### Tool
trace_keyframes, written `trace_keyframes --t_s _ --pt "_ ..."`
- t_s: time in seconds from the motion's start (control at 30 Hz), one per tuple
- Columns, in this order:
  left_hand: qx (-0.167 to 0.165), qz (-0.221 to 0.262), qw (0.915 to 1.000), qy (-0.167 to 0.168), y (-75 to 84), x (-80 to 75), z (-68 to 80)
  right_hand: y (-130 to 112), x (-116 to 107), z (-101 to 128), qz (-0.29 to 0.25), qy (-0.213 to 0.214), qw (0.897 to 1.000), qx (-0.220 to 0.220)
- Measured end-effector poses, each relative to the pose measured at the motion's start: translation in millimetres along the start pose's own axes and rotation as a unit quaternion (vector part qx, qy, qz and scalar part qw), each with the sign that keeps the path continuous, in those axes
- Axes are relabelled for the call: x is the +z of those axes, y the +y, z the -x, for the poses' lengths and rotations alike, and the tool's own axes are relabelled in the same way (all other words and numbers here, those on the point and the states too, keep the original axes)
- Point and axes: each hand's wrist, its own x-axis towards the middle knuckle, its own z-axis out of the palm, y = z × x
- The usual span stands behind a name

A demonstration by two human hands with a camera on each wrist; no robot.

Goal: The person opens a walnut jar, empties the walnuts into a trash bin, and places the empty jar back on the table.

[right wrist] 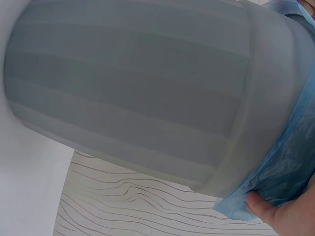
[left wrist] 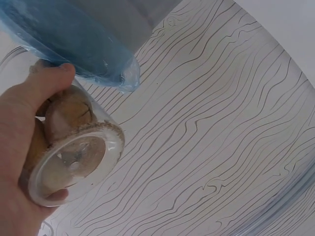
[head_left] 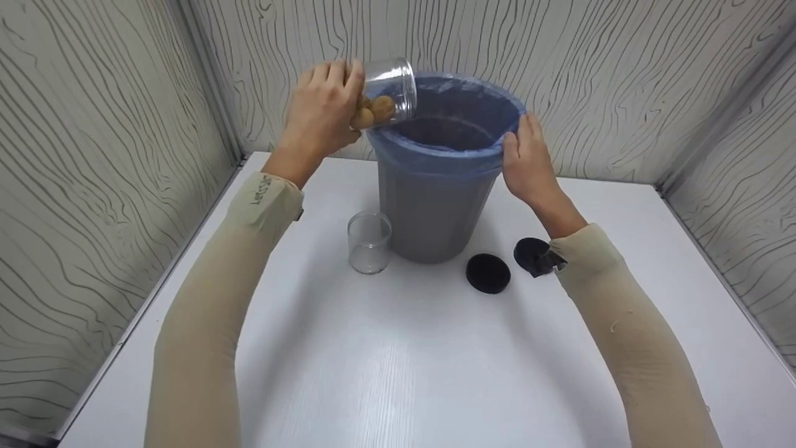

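My left hand (head_left: 320,112) grips a clear plastic jar (head_left: 388,92) tipped on its side, its mouth over the rim of a grey bin (head_left: 432,205). Brown round pieces (head_left: 373,111) lie inside the jar. The left wrist view shows the jar's base (left wrist: 74,164) and the brown pieces (left wrist: 69,113) against my fingers, with my left hand (left wrist: 19,147) wrapped round it. A blue bag (head_left: 448,152) lines the bin and folds over its rim. My right hand (head_left: 528,163) holds the bin's right rim, thumb (right wrist: 261,209) on the blue bag (right wrist: 290,162) over the grey bin (right wrist: 138,93).
A second clear jar (head_left: 369,241) stands upright on the white table (head_left: 398,361) left of the bin's foot. Two black lids (head_left: 488,272) lie right of the bin, one partly behind my right sleeve. Patterned walls enclose the table on three sides.
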Motion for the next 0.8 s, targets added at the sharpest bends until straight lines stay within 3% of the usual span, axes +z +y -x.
trace_keyframes --t_s 0.5,0.8 --pt "0.042 -0.074 0.9963 0.017 3.6 -1.6 -5.4 1.4 1.9 0.7 0.009 0.008 1.0 -0.006" --pt "0.07 -0.101 0.9909 0.053 4.7 -2.5 -8.3 -0.7 0.5 1.0 0.004 0.0 1.0 -0.003"
